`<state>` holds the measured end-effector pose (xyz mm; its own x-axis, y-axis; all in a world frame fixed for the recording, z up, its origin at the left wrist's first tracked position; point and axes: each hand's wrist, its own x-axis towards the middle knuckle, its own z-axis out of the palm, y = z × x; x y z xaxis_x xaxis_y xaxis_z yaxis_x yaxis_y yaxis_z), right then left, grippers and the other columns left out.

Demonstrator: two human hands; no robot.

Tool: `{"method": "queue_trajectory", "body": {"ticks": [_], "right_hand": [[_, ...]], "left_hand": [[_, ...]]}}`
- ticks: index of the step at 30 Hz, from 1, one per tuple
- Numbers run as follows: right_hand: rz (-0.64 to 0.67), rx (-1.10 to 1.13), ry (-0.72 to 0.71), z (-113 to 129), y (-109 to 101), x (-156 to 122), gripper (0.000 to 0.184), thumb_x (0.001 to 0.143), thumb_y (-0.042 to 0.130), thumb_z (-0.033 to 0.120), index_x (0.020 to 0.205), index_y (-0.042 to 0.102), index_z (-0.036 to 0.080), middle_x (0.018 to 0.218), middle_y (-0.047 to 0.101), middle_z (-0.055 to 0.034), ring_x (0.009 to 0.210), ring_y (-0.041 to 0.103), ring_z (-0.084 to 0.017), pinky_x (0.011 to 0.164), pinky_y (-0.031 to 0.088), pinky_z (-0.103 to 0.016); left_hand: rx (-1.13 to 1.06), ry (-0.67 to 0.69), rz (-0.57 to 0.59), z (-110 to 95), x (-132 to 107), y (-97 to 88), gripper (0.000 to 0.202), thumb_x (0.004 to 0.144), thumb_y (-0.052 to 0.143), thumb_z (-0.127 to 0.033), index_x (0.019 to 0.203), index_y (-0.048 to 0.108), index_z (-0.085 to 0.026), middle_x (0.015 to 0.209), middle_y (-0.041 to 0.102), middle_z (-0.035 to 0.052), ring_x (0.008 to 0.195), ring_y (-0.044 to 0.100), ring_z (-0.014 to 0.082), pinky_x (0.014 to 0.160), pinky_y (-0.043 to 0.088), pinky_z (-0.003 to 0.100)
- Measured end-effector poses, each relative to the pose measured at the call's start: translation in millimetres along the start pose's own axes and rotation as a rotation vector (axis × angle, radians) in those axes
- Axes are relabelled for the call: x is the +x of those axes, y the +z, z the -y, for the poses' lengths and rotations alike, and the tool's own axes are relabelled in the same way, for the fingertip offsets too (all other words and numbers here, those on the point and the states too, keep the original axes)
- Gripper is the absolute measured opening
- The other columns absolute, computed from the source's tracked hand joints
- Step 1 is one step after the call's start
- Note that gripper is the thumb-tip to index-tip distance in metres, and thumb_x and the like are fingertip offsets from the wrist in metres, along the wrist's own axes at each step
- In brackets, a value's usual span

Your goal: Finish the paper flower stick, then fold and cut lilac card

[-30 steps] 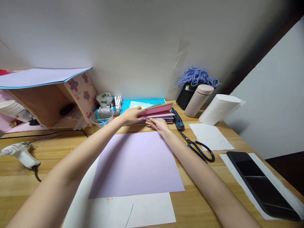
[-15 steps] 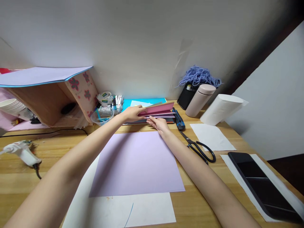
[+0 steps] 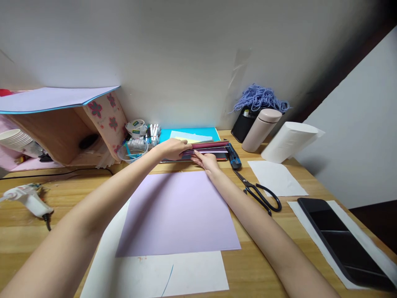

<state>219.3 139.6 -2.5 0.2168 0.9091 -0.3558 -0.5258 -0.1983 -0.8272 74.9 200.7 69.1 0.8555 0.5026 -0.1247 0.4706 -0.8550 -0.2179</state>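
Note:
Both my hands are at a stack of coloured paper sheets [image 3: 211, 150] lying at the back of the wooden desk [image 3: 62, 207]. My left hand [image 3: 172, 149] grips the stack's left end, fingers curled over its top sheets. At the front edge my right hand [image 3: 207, 160] pinches into the sheets with thumb and fingers. The stack lies nearly flat, a dark pink sheet on top. A large lilac sheet [image 3: 176, 213] lies in front of the stack, over a white sheet [image 3: 186, 277].
Black scissors [image 3: 259, 192] and a blue utility knife [image 3: 233, 156] lie right of the stack. Beyond them are a pink flask [image 3: 259, 130], a white roll [image 3: 288, 141] and a dark phone [image 3: 338, 240]. A glue gun [image 3: 26, 198] and a cardboard box [image 3: 62, 132] are at left.
The upper sheets, lifted and fanned open by my left hand a second ago, have come down; the stack is now almost closed. Both hands stayed at the stack.

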Motion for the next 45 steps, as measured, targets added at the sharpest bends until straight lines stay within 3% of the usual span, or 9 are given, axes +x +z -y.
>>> {"method": "queue_trajectory", "body": {"ticks": [8, 14, 22, 25, 29, 32, 35, 40, 45], "right_hand": [[0.054, -0.015, 0.083, 6, -2, -2, 0.009, 0.081, 0.060, 0.018, 0.080, 0.055, 0.011, 0.066, 0.066, -0.0076, 0.054, 0.068, -0.016, 0.048, 0.056, -0.021], [0.062, 0.035, 0.160, 14, 2, 3, 0.008, 0.088, 0.040, 0.007, 0.090, 0.047, 0.012, 0.067, 0.061, -0.0053, 0.056, 0.068, -0.014, 0.052, 0.057, -0.021], [0.096, 0.077, 0.156, 37, 17, -17, 0.009, 0.087, 0.040, 0.006, 0.092, 0.046, 0.011, 0.074, 0.061, -0.0078, 0.056, 0.067, -0.014, 0.051, 0.057, -0.021], [0.100, 0.081, 0.119, 46, 20, -40, 0.006, 0.088, 0.041, 0.007, 0.091, 0.045, 0.011, 0.072, 0.060, -0.0073, 0.057, 0.068, -0.015, 0.052, 0.057, -0.020], [0.125, 0.079, 0.036, 42, 12, -100, 0.005, 0.089, 0.044, 0.014, 0.085, 0.047, 0.012, 0.060, 0.053, 0.0000, 0.059, 0.069, -0.018, 0.053, 0.057, -0.021], [0.135, 0.075, 0.059, 18, -5, -154, 0.009, 0.086, 0.051, 0.021, 0.082, 0.048, 0.013, 0.057, 0.049, 0.0040, 0.063, 0.070, -0.020, 0.052, 0.056, -0.022], [0.050, 0.022, 0.257, -17, -23, -198, 0.019, 0.083, 0.056, 0.028, 0.079, 0.043, 0.015, 0.056, 0.051, 0.0044, 0.060, 0.069, -0.020, 0.048, 0.054, -0.022], [-0.014, 0.046, 0.450, -60, -36, -224, 0.021, 0.086, 0.052, 0.034, 0.084, 0.042, 0.016, 0.064, 0.063, -0.0025, 0.065, 0.070, -0.019, 0.054, 0.054, -0.023], [0.142, 0.090, 0.547, -55, -34, -239, 0.028, 0.084, 0.051, 0.039, 0.082, 0.053, 0.011, 0.080, 0.070, -0.0125, 0.068, 0.070, -0.018, 0.056, 0.053, -0.022]], "left_hand": [[-0.004, -0.169, -0.054, 5, 1, 2.2, 0.040, 0.086, 0.038, -0.021, 0.125, 0.039, -0.028, 0.105, 0.057, 0.0085, 0.080, 0.061, 0.0201, 0.062, 0.040, 0.027], [0.085, -0.187, -0.064, 5, 4, -0.6, 0.044, 0.082, 0.039, -0.012, 0.123, 0.039, -0.028, 0.104, 0.056, 0.0091, 0.076, 0.061, 0.0196, 0.062, 0.040, 0.028], [0.109, -0.247, -0.097, 10, 2, -16.8, 0.044, 0.082, 0.038, -0.010, 0.122, 0.036, -0.028, 0.106, 0.054, 0.0088, 0.077, 0.062, 0.0184, 0.063, 0.042, 0.027], [0.094, -0.246, -0.112, 10, 2, -20.1, 0.042, 0.083, 0.036, -0.011, 0.122, 0.037, -0.027, 0.105, 0.054, 0.0099, 0.078, 0.062, 0.0197, 0.065, 0.043, 0.029], [0.041, -0.244, -0.119, 11, 3, -20.7, 0.042, 0.082, 0.040, -0.013, 0.121, 0.039, -0.027, 0.107, 0.055, 0.0109, 0.078, 0.063, 0.0210, 0.067, 0.043, 0.030], [0.038, -0.225, -0.112, 10, 2, -17.8, 0.044, 0.079, 0.042, -0.010, 0.120, 0.041, -0.027, 0.108, 0.055, 0.0104, 0.076, 0.062, 0.0196, 0.067, 0.043, 0.029], [0.060, -0.202, -0.115, 8, 3, -13.2, 0.046, 0.079, 0.036, -0.007, 0.119, 0.042, -0.028, 0.105, 0.056, 0.0090, 0.072, 0.062, 0.0178, 0.064, 0.041, 0.027], [0.062, -0.215, -0.129, 6, 4, -7.9, 0.046, 0.080, 0.035, -0.009, 0.120, 0.044, -0.031, 0.101, 0.059, 0.0063, 0.074, 0.061, 0.0178, 0.060, 0.039, 0.025], [-0.025, -0.280, -0.149, 6, 5, -9.9, 0.035, 0.083, 0.038, -0.020, 0.114, 0.051, -0.031, 0.099, 0.064, 0.0048, 0.081, 0.061, 0.0186, 0.061, 0.037, 0.024]]}}
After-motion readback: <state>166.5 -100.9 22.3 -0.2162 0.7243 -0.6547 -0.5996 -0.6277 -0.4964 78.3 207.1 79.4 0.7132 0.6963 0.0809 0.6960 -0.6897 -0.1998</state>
